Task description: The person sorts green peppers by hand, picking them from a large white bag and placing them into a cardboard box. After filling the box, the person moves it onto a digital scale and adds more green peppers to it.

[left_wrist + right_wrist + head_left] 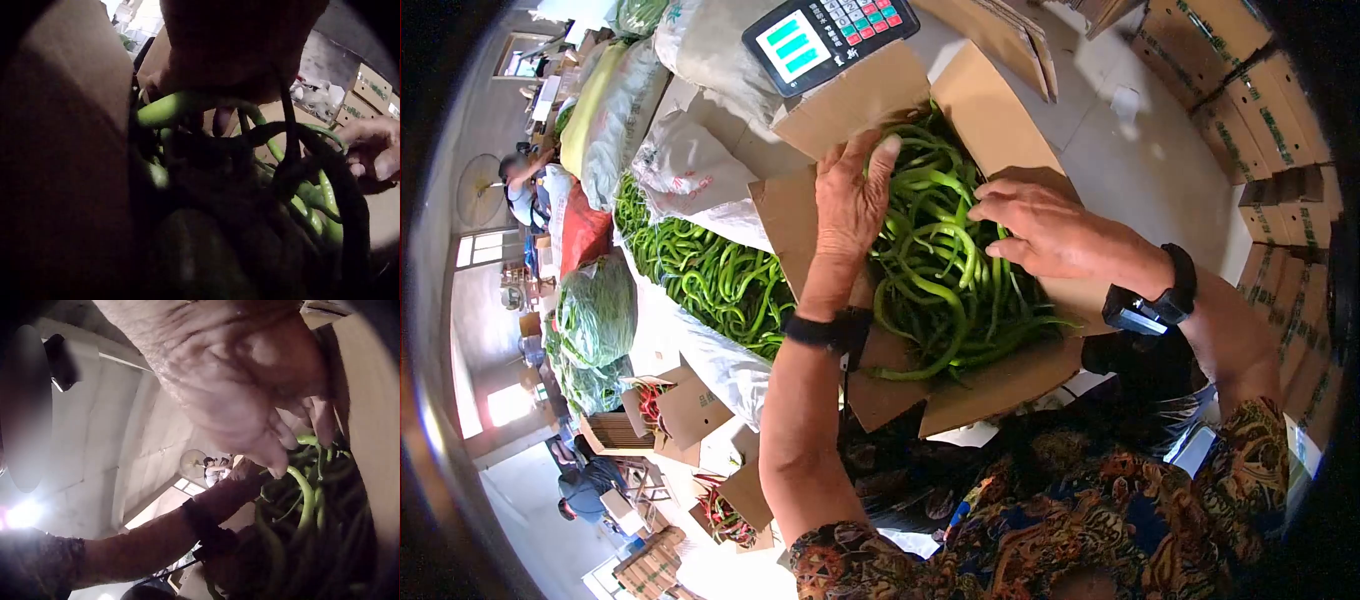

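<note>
Long green chili peppers (945, 250) are heaped inside an open cardboard box (1000, 400). My left hand (850, 195) lies along the box's left side, its fingers towards the far left corner and its thumb over the peppers. In the left wrist view, a pale green pepper (162, 109) shows below that hand, much of which is in shadow. From the right, my right hand (1040, 228) reaches over the heap, fingers spread and slightly bent. Its fingertips touch a curved pepper (305, 494) in the right wrist view.
A scale display (800, 45) stands beyond the box's far flap. To the left lies a large open sack of green peppers (710, 270). Stacked cartons (1270, 120) line the right side. Smaller boxes with red peppers (725, 515) stand at lower left, and other people are farther off.
</note>
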### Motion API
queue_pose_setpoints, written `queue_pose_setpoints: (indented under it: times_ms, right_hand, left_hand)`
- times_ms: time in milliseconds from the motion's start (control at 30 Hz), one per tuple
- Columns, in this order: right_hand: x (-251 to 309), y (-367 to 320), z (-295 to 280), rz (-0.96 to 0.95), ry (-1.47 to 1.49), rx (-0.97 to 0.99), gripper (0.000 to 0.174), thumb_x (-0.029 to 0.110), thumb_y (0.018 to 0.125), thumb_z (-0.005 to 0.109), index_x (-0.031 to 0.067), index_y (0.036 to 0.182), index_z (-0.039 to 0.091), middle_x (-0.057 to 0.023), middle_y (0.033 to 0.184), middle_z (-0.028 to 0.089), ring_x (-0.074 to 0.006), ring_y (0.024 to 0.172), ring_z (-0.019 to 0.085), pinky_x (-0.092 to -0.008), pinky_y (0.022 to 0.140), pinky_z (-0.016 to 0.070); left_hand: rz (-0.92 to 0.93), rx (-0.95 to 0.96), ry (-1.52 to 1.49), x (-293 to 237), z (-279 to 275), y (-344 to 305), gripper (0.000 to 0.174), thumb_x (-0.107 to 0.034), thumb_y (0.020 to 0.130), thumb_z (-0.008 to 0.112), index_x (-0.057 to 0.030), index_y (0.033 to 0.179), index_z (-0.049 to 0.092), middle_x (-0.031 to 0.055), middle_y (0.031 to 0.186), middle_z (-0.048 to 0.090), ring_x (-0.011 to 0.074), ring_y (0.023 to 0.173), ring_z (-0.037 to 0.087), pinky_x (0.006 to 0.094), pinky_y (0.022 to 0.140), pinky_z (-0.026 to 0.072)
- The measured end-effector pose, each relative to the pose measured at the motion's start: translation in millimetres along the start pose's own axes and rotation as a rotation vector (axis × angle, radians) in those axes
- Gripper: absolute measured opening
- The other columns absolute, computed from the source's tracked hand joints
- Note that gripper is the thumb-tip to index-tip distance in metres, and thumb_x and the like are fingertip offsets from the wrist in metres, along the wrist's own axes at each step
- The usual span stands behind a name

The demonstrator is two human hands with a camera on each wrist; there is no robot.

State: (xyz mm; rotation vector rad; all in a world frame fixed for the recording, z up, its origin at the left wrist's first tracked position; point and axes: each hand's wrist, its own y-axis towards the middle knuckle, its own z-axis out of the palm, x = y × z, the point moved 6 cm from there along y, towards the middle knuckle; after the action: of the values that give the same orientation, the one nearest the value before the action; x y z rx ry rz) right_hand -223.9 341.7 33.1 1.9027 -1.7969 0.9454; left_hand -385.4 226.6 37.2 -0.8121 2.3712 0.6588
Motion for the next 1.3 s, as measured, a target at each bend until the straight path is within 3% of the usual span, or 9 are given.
queue_pose_setpoints:
  times_ms: [167,300,600,733,867,967,1133,1167,1300]
  right_hand:
    - [-7,1,3,-0.044,-0.045,-0.095,0.037,0.016,0.079,0.067,-0.0019,0.11,0.059,-0.0169,0.113,0.058,-0.0335,0.11,0.053,-0.0416,0.095,0.0419]
    - [-4,-1,-2,-0.016,0.084,-0.064,0.036,0.012,0.083,0.064,-0.0019,0.115,0.056,-0.0182,0.117,0.055,-0.0337,0.112,0.052,-0.0406,0.096,0.0417]
    - [-3,-4,-18,-0.014,0.137,-0.248,0.025,0.009,0.084,0.063,-0.0027,0.106,0.057,-0.0181,0.1,0.059,-0.0278,0.087,0.064,-0.0371,0.078,0.0512]
    - [0,-2,-19,-0.041,0.088,-0.209,0.026,0.008,0.084,0.064,-0.0029,0.105,0.057,-0.0165,0.102,0.058,-0.0266,0.087,0.064,-0.0357,0.078,0.0519]
    - [-7,-3,-16,-0.006,0.099,-0.217,0.029,0.013,0.081,0.064,-0.0017,0.105,0.059,-0.0171,0.105,0.06,-0.0326,0.102,0.056,-0.0407,0.089,0.0451]
    - [-4,1,-3,-0.037,0.072,-0.182,0.035,0.015,0.079,0.065,0.0007,0.111,0.06,-0.0173,0.117,0.056,-0.0345,0.113,0.051,-0.042,0.098,0.0402]
    - [19,1,23,-0.297,-0.191,0.1,0.052,0.007,0.076,0.063,0.0055,0.127,0.052,-0.0166,0.145,0.034,-0.0317,0.125,0.044,-0.0438,0.108,0.0325]
    - [14,-1,30,-0.33,-0.175,0.03,0.052,0.004,0.074,0.061,0.0047,0.126,0.053,-0.0171,0.14,0.037,-0.0328,0.123,0.046,-0.0484,0.106,0.0328]
    - [7,-2,48,-0.126,-0.23,0.141,0.041,0.004,0.073,0.062,0.001,0.113,0.056,-0.0175,0.124,0.046,-0.0326,0.111,0.051,-0.0489,0.097,0.0393]
  left_hand:
    - [-0.06,0.204,0.375,3,7,-43,0.03,-0.017,0.088,0.062,-0.0024,0.114,0.059,0.0173,0.087,0.066,0.0276,0.074,0.066,0.0344,0.068,0.0528]
    - [-0.433,0.078,-0.645,8,-25,-35,0.03,-0.014,0.091,0.056,0.0049,0.114,0.057,0.0044,0.082,0.064,0.0104,0.069,0.059,0.0253,0.059,0.0478]
    - [-0.668,0.059,-0.856,27,-12,-10,0.034,-0.01,0.091,0.054,0.0069,0.12,0.056,0.0089,0.091,0.065,0.0124,0.074,0.058,0.0241,0.062,0.0454]
    - [-0.699,0.179,-0.519,56,29,-23,0.033,-0.008,0.089,0.052,0.0074,0.118,0.058,0.0091,0.086,0.065,0.0151,0.071,0.058,0.0253,0.063,0.046]
    - [-0.641,0.181,-0.89,43,26,-16,0.02,-0.004,0.086,0.053,0.0076,0.098,0.062,0.0069,0.079,0.062,0.0154,0.07,0.057,0.0265,0.066,0.0455]
    - [-0.246,0.125,-0.499,34,23,0,0.014,-0.001,0.084,0.053,0.0057,0.091,0.063,0.0083,0.08,0.063,0.0198,0.078,0.061,0.0307,0.073,0.0477]
    - [-0.4,-0.033,-0.12,57,35,7,0.024,-0.01,0.08,0.059,-0.0033,0.103,0.067,0.0208,0.094,0.066,0.0383,0.087,0.063,0.0404,0.079,0.0502]
    - [-0.192,-0.002,0.363,43,26,7,0.03,-0.02,0.08,0.063,-0.005,0.106,0.067,0.0192,0.094,0.068,0.0329,0.079,0.067,0.0406,0.075,0.0518]
    - [-0.247,0.127,0.263,40,1,4,0.03,-0.019,0.081,0.062,-0.0041,0.106,0.067,0.0193,0.085,0.068,0.0343,0.076,0.066,0.0406,0.068,0.0531]
